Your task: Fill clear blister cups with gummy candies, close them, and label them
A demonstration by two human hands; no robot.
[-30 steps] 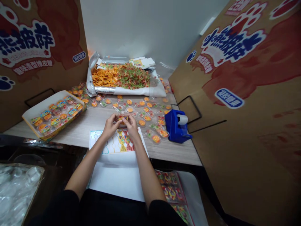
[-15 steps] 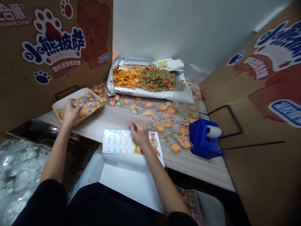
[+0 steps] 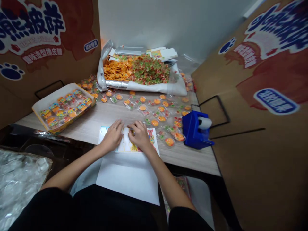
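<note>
A printed sticker sheet (image 3: 126, 143) lies at the table's front edge, with outlined blank shapes on its left and coloured pictures on its right. A white paper (image 3: 127, 176) hangs from it over the lap. Above the sheet my left hand (image 3: 113, 136) has its fingers bent and pressed together. Close beside it, my right hand (image 3: 139, 134) is closed in a pinch with thumb against fingers. Whatever sits between the fingertips is too small to make out. To the left stands a shallow carton (image 3: 55, 93) filled with rows of clear candy packs (image 3: 72, 112).
Several clear candy packs (image 3: 154, 122) are spread across the table's middle and right. A lined tray (image 3: 144, 87) of orange and green-red candies stands behind. A blue tape dispenser (image 3: 193, 130) is at right. Large cardboard boxes (image 3: 79, 70) flank both sides; a plastic-filled box (image 3: 21, 179) sits lower left.
My left hand has left the carton of candy packs and come right, over the sticker sheet beside my right hand. My right hand stays over the sheet. The view has shifted rightward and down.
</note>
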